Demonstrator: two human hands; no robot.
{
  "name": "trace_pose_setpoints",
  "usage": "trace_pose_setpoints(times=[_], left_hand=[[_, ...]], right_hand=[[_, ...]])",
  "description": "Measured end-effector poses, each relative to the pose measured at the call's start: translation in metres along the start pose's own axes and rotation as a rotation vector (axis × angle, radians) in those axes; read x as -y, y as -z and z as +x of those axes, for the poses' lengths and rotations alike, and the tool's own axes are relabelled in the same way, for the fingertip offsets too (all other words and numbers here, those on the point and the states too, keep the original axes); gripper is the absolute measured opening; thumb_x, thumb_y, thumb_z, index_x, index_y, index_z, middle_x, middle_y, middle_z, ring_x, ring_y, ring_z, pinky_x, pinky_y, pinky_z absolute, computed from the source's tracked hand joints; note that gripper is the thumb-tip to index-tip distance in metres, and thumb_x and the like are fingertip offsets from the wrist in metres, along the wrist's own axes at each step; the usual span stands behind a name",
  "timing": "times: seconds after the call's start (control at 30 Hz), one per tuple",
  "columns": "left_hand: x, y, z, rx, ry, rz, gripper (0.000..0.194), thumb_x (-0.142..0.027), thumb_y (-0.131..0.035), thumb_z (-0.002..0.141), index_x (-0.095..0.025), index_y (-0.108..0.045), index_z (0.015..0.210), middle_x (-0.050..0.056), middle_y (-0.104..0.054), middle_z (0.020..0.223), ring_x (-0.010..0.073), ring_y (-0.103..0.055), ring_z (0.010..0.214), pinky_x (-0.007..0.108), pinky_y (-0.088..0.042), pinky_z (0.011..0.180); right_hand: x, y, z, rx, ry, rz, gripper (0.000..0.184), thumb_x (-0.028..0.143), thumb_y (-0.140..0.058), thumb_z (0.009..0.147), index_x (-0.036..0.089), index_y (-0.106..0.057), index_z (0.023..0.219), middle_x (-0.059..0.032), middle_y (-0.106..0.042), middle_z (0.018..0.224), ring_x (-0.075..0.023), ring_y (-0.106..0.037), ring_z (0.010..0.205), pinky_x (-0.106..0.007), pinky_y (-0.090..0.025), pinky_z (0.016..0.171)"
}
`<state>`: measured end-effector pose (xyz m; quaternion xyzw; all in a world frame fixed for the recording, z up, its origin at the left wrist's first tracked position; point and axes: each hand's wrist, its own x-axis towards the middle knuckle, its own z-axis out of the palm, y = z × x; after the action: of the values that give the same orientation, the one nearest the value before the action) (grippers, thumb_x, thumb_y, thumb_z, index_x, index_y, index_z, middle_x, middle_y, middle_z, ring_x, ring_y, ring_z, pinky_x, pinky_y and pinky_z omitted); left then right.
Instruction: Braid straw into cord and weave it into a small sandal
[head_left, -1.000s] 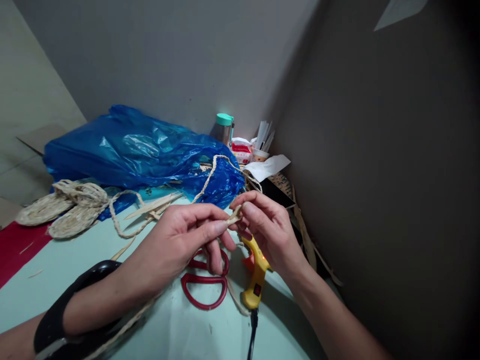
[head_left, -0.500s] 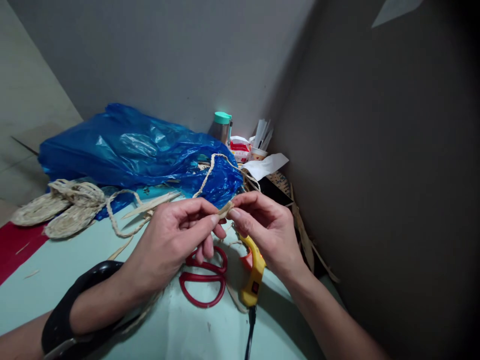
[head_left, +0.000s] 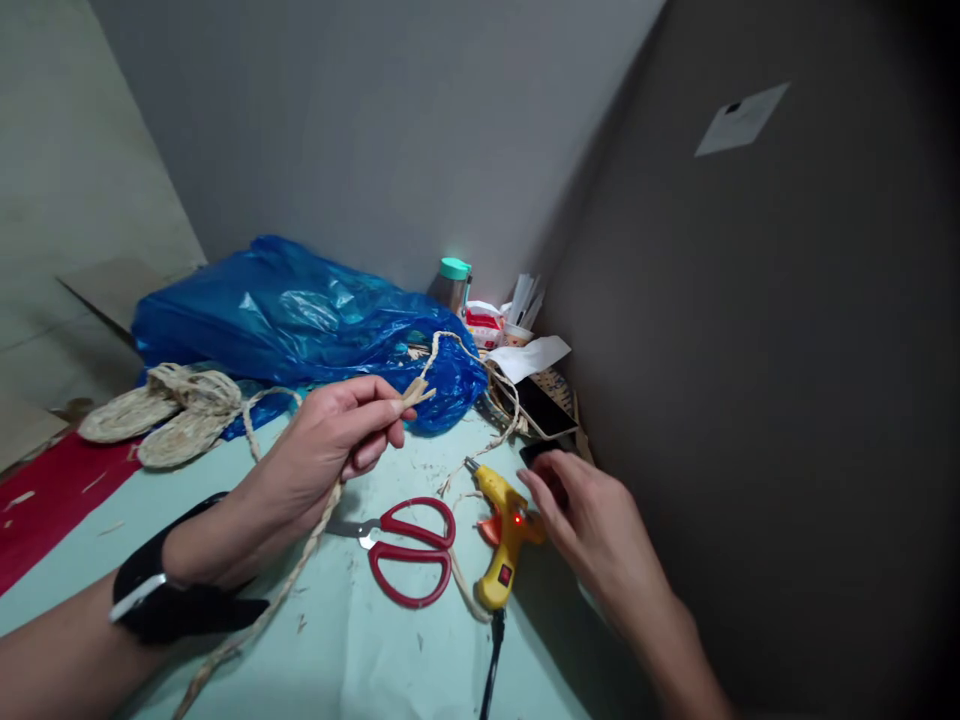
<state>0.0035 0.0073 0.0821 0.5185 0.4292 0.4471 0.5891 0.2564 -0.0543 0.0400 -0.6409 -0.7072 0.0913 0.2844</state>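
My left hand (head_left: 330, 445) pinches the end of a braided straw cord (head_left: 417, 388) between thumb and fingers, held above the pale green table (head_left: 352, 640). The cord trails down under my left wrist and also loops back toward the blue bag. My right hand (head_left: 592, 525) hovers low beside the yellow glue gun (head_left: 501, 530), fingers loosely spread, holding nothing. The glue gun lies on the table with a red light lit. Red-handled scissors (head_left: 409, 555) lie just left of it.
A crumpled blue plastic bag (head_left: 300, 320) fills the back of the table. Woven straw soles (head_left: 165, 420) lie at the left by a red mat (head_left: 45, 500). A teal-lidded flask (head_left: 452, 285), packets and a phone (head_left: 544, 405) crowd the corner. A dark wall stands at the right.
My right hand has let go of the cord end and dropped down to the right, beside the glue gun. My left hand keeps the cord and has lifted slightly.
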Motion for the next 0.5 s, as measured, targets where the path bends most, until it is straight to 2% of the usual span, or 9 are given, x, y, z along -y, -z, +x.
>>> trace_pose_setpoints(times=[0.13,0.2,0.27,0.33,0.5], left_hand=[[0.003,0.018,-0.011,-0.06,-0.03,-0.005,0.021,-0.028,-0.067,0.085,-0.016,-0.059,0.07,-0.005,-0.055,0.058,0.0025,-0.031,0.041,0.014,-0.022,0.037],[0.007,0.025,-0.018,-0.107,-0.041,-0.022,0.019,-0.028,-0.068,0.084,-0.017,-0.059,0.072,-0.005,-0.056,0.059,0.0028,-0.032,0.042,0.014,-0.021,0.036],[0.014,0.03,-0.023,-0.138,-0.057,-0.033,0.017,-0.028,-0.068,0.084,-0.017,-0.06,0.074,-0.005,-0.057,0.061,0.0029,-0.034,0.043,0.013,-0.022,0.037],[0.021,0.032,-0.026,-0.146,-0.081,-0.037,0.018,-0.029,-0.068,0.085,-0.016,-0.06,0.074,-0.004,-0.058,0.062,0.0028,-0.036,0.044,0.013,-0.024,0.038],[0.037,0.039,-0.028,-0.112,-0.077,-0.06,0.019,-0.031,-0.065,0.087,-0.017,-0.059,0.076,-0.004,-0.059,0.066,0.0031,-0.036,0.045,0.014,-0.025,0.04]], right_hand=[[0.002,-0.014,-0.048,0.024,-0.194,-0.06,0.041,0.052,-0.038,0.099,0.022,-0.061,0.082,-0.0038,-0.066,0.077,-0.0195,-0.061,0.065,-0.03,-0.037,0.062],[0.012,-0.027,-0.062,0.12,-0.272,-0.113,0.043,0.054,-0.036,0.099,0.023,-0.061,0.083,-0.0044,-0.068,0.077,-0.0221,-0.064,0.067,-0.03,-0.035,0.061],[0.024,-0.041,-0.067,0.174,-0.403,-0.267,0.041,0.057,-0.04,0.097,0.022,-0.06,0.091,-0.008,-0.071,0.082,-0.0275,-0.068,0.071,-0.031,-0.033,0.059],[0.034,-0.051,-0.064,0.167,-0.5,-0.336,0.041,0.059,-0.043,0.095,0.02,-0.058,0.094,-0.0105,-0.072,0.084,-0.0303,-0.069,0.076,-0.031,-0.033,0.058],[0.04,-0.053,-0.053,0.127,-0.581,-0.334,0.034,0.049,-0.047,0.094,0.018,-0.059,0.09,-0.0148,-0.073,0.08,-0.0313,-0.071,0.076,-0.031,-0.036,0.057]])
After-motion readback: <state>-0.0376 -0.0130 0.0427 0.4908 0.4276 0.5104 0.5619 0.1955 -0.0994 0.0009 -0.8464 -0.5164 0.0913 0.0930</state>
